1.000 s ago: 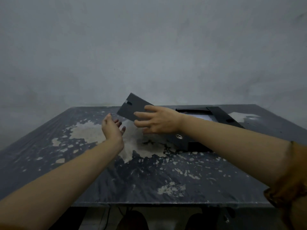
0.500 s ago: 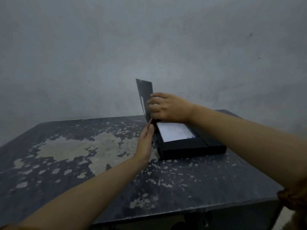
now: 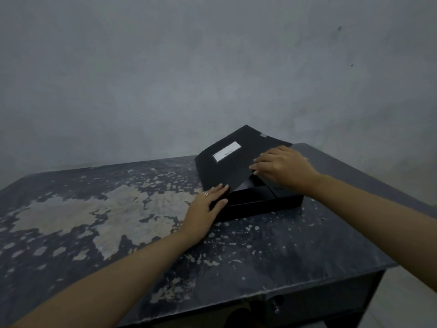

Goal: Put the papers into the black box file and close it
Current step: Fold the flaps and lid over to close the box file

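Observation:
The black box file (image 3: 264,204) lies on the far right part of the table. Its lid (image 3: 231,166), black with a white label (image 3: 227,151), slopes down over the box, nearly flat, with a gap at the front right. My left hand (image 3: 205,209) rests at the box's front left corner, fingers on the lid's near edge and thumb against the box side. My right hand (image 3: 283,166) lies fingers-down on the lid's right edge. The papers are hidden under the lid.
The table (image 3: 118,221) is dark with large worn pale patches. Its front edge and right edge fall away near the box. A grey wall (image 3: 212,67) stands close behind the table.
The lid stood upright half a second ago and has swung down over the box, covering the white papers. Both hands followed it down onto the lid.

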`<action>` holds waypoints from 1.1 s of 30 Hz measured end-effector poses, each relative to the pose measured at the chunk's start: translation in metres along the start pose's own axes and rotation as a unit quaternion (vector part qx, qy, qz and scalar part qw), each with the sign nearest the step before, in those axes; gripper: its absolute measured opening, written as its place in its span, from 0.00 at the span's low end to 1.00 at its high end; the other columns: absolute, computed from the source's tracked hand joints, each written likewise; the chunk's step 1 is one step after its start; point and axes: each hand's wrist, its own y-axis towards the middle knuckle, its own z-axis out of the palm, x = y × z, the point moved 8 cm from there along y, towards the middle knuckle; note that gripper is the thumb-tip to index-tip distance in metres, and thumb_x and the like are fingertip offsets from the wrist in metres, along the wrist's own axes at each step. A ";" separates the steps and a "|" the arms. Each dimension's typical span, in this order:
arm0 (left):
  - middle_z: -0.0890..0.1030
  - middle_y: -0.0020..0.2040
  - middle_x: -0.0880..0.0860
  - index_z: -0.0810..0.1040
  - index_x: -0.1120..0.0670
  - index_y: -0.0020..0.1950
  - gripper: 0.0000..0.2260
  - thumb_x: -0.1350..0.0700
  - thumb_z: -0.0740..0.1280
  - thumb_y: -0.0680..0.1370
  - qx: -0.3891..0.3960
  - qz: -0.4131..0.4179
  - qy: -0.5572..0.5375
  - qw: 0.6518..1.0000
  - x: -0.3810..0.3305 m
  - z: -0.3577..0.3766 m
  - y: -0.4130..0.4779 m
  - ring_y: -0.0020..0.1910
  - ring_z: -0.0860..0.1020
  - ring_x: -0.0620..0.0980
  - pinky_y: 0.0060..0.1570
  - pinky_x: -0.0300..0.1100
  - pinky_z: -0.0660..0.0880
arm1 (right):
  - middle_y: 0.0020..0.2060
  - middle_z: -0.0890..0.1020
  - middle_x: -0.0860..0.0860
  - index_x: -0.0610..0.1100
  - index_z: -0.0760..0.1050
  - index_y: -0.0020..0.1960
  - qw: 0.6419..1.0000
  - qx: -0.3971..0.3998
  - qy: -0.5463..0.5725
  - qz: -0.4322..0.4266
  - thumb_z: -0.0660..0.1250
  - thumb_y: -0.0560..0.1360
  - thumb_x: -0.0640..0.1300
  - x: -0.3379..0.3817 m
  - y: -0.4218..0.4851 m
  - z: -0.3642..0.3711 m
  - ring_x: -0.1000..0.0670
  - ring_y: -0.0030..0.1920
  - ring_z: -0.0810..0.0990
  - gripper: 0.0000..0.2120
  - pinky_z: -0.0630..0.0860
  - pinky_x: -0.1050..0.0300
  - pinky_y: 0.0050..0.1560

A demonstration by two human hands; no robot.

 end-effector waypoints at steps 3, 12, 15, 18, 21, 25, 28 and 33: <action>0.72 0.72 0.46 0.71 0.44 0.69 0.19 0.48 0.60 0.78 0.010 0.022 0.071 0.997 0.000 0.003 0.002 0.71 0.68 0.45 0.71 0.39 0.62 | 0.39 0.88 0.51 0.48 0.86 0.44 0.999 0.004 0.027 0.041 0.60 0.73 0.51 -0.004 -0.024 0.012 0.48 0.36 0.86 0.17 0.78 0.59 0.35; 0.82 0.60 0.43 0.78 0.42 0.62 0.22 0.39 0.53 0.74 -0.006 0.147 0.281 0.948 -0.005 0.003 0.008 0.56 0.81 0.46 0.50 0.37 0.76 | 0.43 0.88 0.52 0.48 0.85 0.48 0.990 0.058 0.081 0.096 0.48 0.80 0.57 0.003 -0.065 0.046 0.50 0.37 0.86 0.27 0.79 0.61 0.31; 0.84 0.56 0.44 0.80 0.43 0.59 0.23 0.36 0.53 0.75 0.002 0.165 0.284 0.945 -0.008 0.003 0.009 0.50 0.80 0.47 0.46 0.33 0.72 | 0.46 0.87 0.51 0.47 0.83 0.53 0.988 0.086 0.092 0.095 0.42 0.80 0.59 0.003 -0.070 0.054 0.50 0.42 0.85 0.32 0.81 0.59 0.35; 0.82 0.54 0.43 0.81 0.44 0.58 0.26 0.34 0.50 0.75 0.034 0.121 0.174 0.977 -0.001 0.001 0.021 0.51 0.76 0.45 0.50 0.32 0.67 | 0.46 0.85 0.51 0.48 0.83 0.53 0.980 0.100 0.118 0.124 0.42 0.78 0.63 -0.005 -0.066 0.058 0.50 0.44 0.83 0.34 0.80 0.58 0.39; 0.82 0.48 0.45 0.83 0.47 0.54 0.18 0.43 0.56 0.77 -0.003 0.055 0.056 0.997 0.005 -0.008 0.043 0.51 0.76 0.46 0.53 0.38 0.69 | 0.48 0.83 0.51 0.49 0.82 0.54 0.955 0.103 0.153 0.231 0.43 0.76 0.66 -0.026 -0.055 0.068 0.50 0.50 0.80 0.33 0.76 0.58 0.44; 0.75 0.68 0.51 0.75 0.48 0.66 0.19 0.45 0.56 0.78 0.003 -0.045 0.195 0.980 0.020 0.006 0.074 0.70 0.68 0.52 0.70 0.49 0.64 | 0.67 0.73 0.48 0.46 0.72 0.68 0.889 0.252 0.168 0.343 0.54 0.79 0.57 -0.047 -0.045 0.111 0.46 0.69 0.68 0.23 0.69 0.48 0.65; 0.59 0.78 0.51 0.63 0.49 0.75 0.27 0.40 0.52 0.78 0.063 -0.127 0.238 0.961 0.032 0.022 0.084 0.78 0.52 0.53 0.75 0.54 0.51 | 0.77 0.59 0.48 0.44 0.60 0.76 0.860 0.334 0.158 0.351 0.52 0.80 0.58 -0.049 -0.043 0.132 0.46 0.77 0.55 0.29 0.57 0.44 0.74; 0.51 0.80 0.52 0.54 0.51 0.77 0.32 0.38 0.51 0.77 0.111 -0.169 0.229 0.952 0.041 0.034 0.087 0.79 0.47 0.54 0.76 0.54 0.49 | 0.78 0.53 0.44 0.40 0.53 0.77 0.830 0.368 0.171 0.383 0.48 0.79 0.60 -0.047 -0.053 0.146 0.46 0.78 0.51 0.34 0.51 0.47 0.77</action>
